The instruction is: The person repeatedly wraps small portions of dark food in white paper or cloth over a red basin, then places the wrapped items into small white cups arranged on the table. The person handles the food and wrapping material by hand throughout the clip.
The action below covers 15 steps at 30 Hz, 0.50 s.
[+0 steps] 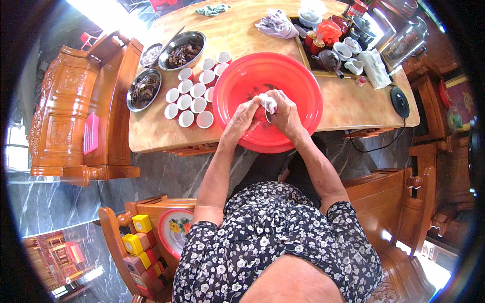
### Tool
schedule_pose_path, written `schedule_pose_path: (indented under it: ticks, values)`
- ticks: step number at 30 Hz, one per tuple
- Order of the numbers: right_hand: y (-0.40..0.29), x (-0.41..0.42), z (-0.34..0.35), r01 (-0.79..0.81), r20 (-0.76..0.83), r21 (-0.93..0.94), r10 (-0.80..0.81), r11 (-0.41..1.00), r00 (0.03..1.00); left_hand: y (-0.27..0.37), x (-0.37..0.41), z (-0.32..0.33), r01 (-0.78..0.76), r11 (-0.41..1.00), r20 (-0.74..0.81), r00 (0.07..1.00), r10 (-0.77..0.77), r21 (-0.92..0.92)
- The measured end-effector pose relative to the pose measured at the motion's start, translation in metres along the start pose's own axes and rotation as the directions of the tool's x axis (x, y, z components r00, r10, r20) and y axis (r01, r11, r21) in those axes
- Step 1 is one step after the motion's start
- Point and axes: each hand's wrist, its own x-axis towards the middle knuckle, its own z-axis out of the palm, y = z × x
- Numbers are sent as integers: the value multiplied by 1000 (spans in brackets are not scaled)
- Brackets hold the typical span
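A large red plastic basin (235,75) stands at the near edge of the table, with dark bits lying inside it. Over the basin, my right hand (283,110) grips a small whitish piece (268,103), its material unclear, and what looks like a thin metal blade or utensil, partly hidden by the fingers. My left hand (244,115) meets the piece from the other side, its thumb and fingertips against it. White-lined red paper cups (205,119) stand in rows left of the basin. Beyond them are metal bowls (202,57) of dark food pieces.
A tea tray (306,57) with a teapot (329,60), cups and a tissue pack (374,68) occupies the table's right. A crumpled cloth (276,24) lies beside it. A black round device (399,102) with a cord sits at the right edge. Wooden benches stand around.
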Motion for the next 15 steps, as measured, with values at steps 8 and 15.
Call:
schedule_pose_path:
  ticks: [8, 15]
  values:
    - [4, 0, -2, -306, 79, 182, 296, 935, 952, -18, 9, -4, -133, 973, -19, 990, 139, 186]
    - [16, -2, -2, -625, 289, 420, 556, 657, 779, -9, 2, 6, -256, 948, -29, 963, 266, 186]
